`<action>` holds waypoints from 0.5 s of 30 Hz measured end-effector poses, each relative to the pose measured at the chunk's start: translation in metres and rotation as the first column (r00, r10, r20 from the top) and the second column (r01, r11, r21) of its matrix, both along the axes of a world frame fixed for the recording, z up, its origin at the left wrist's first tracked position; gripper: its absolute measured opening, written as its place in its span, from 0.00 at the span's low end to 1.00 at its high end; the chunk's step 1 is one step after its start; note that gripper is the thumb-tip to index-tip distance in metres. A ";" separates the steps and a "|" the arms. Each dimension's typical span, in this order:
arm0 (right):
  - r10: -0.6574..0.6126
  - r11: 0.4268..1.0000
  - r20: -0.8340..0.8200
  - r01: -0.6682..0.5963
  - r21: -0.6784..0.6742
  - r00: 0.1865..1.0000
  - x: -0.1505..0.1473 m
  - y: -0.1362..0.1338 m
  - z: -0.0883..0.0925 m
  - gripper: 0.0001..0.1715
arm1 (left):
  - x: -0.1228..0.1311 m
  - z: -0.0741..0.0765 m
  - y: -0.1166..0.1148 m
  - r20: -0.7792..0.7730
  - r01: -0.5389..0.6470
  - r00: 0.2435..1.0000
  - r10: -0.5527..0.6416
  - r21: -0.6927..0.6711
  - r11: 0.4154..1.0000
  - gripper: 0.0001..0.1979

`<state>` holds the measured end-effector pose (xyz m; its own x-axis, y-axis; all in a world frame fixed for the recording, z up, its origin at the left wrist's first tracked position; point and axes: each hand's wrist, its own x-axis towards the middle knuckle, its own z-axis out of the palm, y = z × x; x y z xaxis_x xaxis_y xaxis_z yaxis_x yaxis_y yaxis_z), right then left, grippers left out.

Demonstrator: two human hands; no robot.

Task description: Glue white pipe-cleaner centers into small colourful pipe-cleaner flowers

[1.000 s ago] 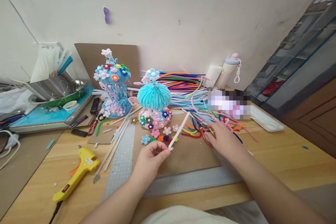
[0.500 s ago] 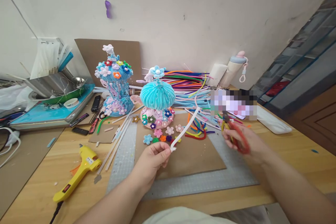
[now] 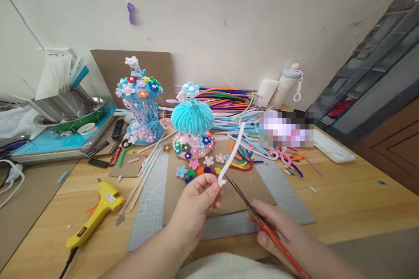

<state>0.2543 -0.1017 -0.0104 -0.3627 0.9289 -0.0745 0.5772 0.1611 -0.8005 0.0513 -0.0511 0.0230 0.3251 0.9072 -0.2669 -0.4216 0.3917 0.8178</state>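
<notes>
Here's my left hand, thumb and fingertips pinched on the lower end of a white fuzzy stem that slants up over a brown cardboard sheet; my right hand is wrapped around red-handled scissors, slim blades pointing towards my left fingers but apart from the stem. The cardboard lies flat on a grey gridded mat, the mat on a pale wooden table. Over to the left, a yellow glue gun rests on bare wood! Just past my left hand, a cluster of small flowers; behind them, a turquoise ribbed ball. Bundled coloured stems lie towards the plain wall, a purple ornament high on it. Far right, blue-edged shelves beside brown panelling.
</notes>
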 end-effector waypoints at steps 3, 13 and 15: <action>0.042 0.999 0.002 -0.042 -0.022 0.999 -0.004 0.001 0.003 0.26 | 0.007 -0.002 -0.002 0.004 0.046 0.999 -0.046 -0.002 0.999 0.14; -0.004 0.999 0.055 0.007 -0.038 0.998 0.000 0.000 0.008 0.17 | 0.019 -0.003 0.000 -0.143 0.177 0.974 -0.177 -0.008 0.984 0.15; -0.021 0.998 0.082 0.026 -0.062 0.996 0.001 -0.001 0.012 0.15 | 0.022 -0.003 0.002 -0.164 0.188 0.968 -0.188 -0.019 0.982 0.15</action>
<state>0.2548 -0.1024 0.0018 -0.3314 0.9296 -0.1614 0.6439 0.0978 -0.7588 0.0735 -0.0496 0.0205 0.4412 0.8331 -0.3337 -0.1996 0.4536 0.8686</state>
